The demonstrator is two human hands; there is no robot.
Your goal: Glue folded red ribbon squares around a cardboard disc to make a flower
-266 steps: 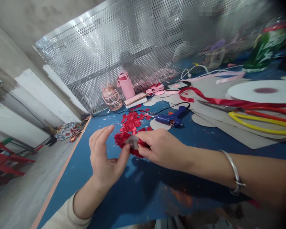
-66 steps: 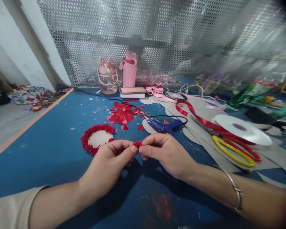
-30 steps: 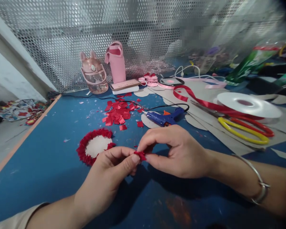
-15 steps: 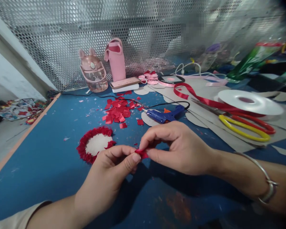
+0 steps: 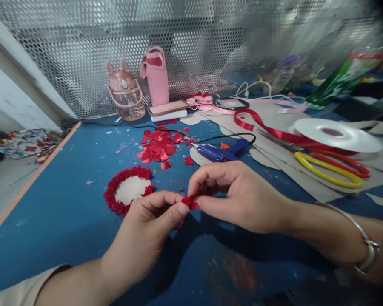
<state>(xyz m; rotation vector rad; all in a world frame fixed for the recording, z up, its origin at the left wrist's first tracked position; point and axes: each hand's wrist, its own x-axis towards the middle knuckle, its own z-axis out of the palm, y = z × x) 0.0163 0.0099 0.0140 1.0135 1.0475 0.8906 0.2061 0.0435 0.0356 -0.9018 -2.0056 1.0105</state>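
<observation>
A small red ribbon piece (image 5: 190, 202) is pinched between my two hands above the blue table. My left hand (image 5: 147, 233) grips its left end between thumb and index finger. On its right end, the thumb and fingers of my right hand (image 5: 242, 197) are closed. Behind my left hand lies a pale disc (image 5: 130, 190) ringed with gathered red ribbon (image 5: 113, 193). Red ribbon squares (image 5: 158, 146) form a loose pile farther back. A blue glue gun (image 5: 223, 152) rests just beyond my right hand, its nozzle pointing left.
Yellow-and-red-handled scissors (image 5: 328, 170), a white spool (image 5: 338, 135) and red ribbon (image 5: 274, 132) lie on grey card at the right. Along the back mesh stand a clear bottle (image 5: 129, 100), a pink holder (image 5: 156, 85) and a phone (image 5: 168, 108). A black cord crosses the table.
The view has shifted slightly. Both hands stay in nearly the same place, and the red piece between them looks a little more folded.
</observation>
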